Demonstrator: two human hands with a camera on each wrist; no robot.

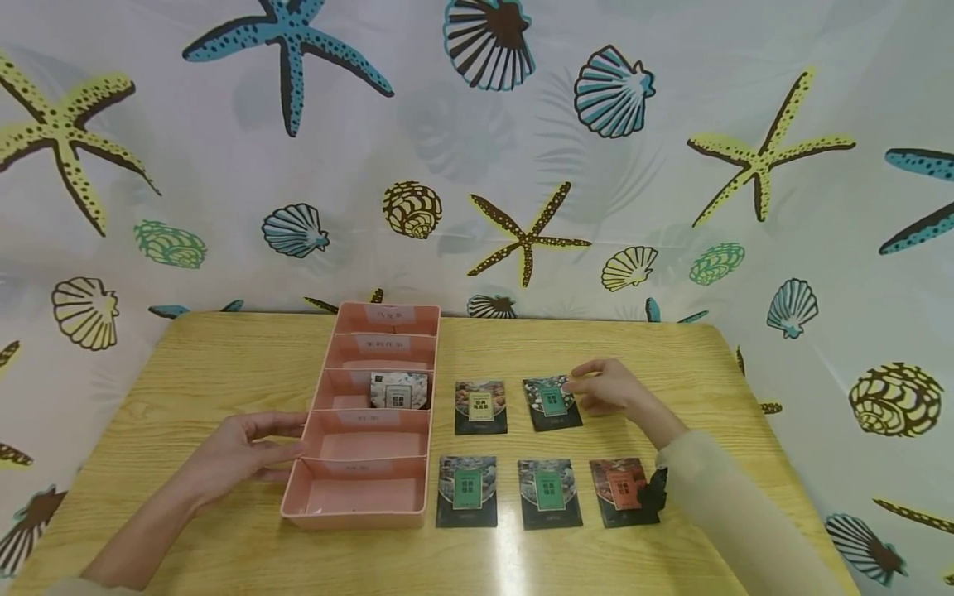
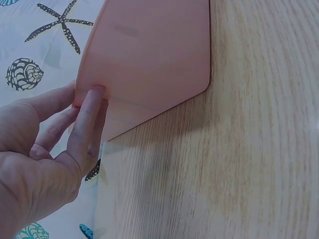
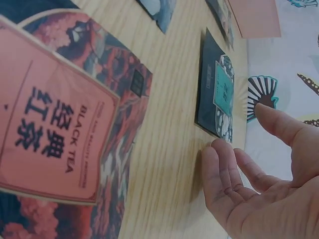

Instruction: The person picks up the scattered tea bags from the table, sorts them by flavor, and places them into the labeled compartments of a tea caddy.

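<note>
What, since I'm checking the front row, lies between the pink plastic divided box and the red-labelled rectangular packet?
Two dark, green-labelled rectangular packets, as the head view shows.

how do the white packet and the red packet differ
The white packet is pale with a whitish label; the red packet is dark with a red one. The white packet sits inside the box, middle compartment; the red packet lies on the table. Both have printed labels.
</note>
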